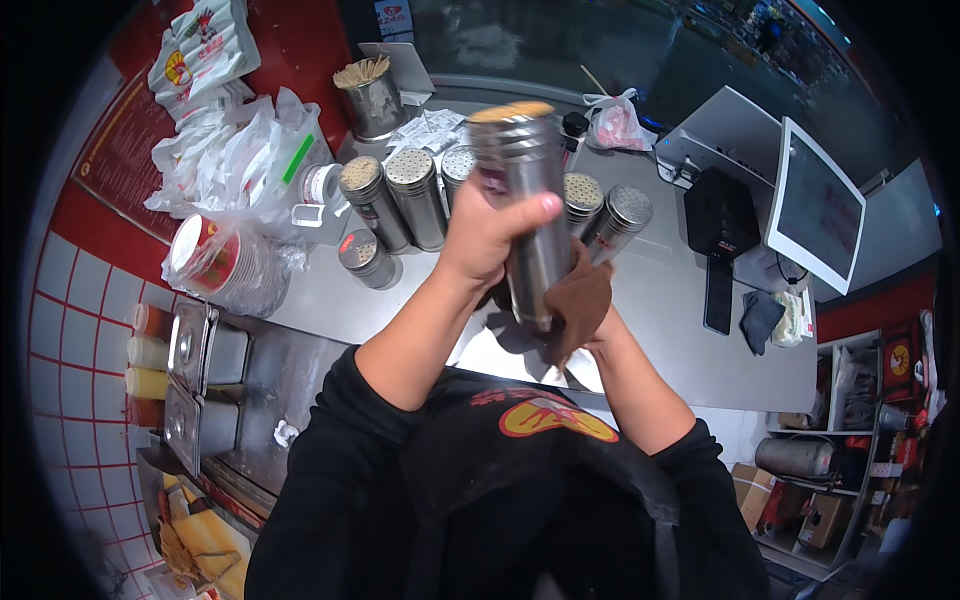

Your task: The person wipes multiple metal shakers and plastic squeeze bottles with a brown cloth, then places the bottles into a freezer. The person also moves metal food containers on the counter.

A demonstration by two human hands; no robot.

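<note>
My left hand (487, 228) is wrapped round the upper part of a tall steel shaker (538, 240) with an orange top, raised above the counter and slightly tilted. A brown cloth (582, 298) is in my right hand (606, 330) and lies against the shaker's lower side. Most of the right hand's fingers are hidden behind the cloth and shaker. Beyond my hands stand several more steel shakers with perforated lids, among them one on the left (414, 200) and one on the right (622, 220). A shorter shaker (366, 260) stands closer to me.
A steel pot of wooden sticks (372, 100) is at the back. To the left are plastic bags (245, 150), wrapped stacked paper tubs (225, 262) and lidded steel pans (205, 345). On the right, a screen (818, 205) and a phone (718, 293) rest on the grey counter (665, 345).
</note>
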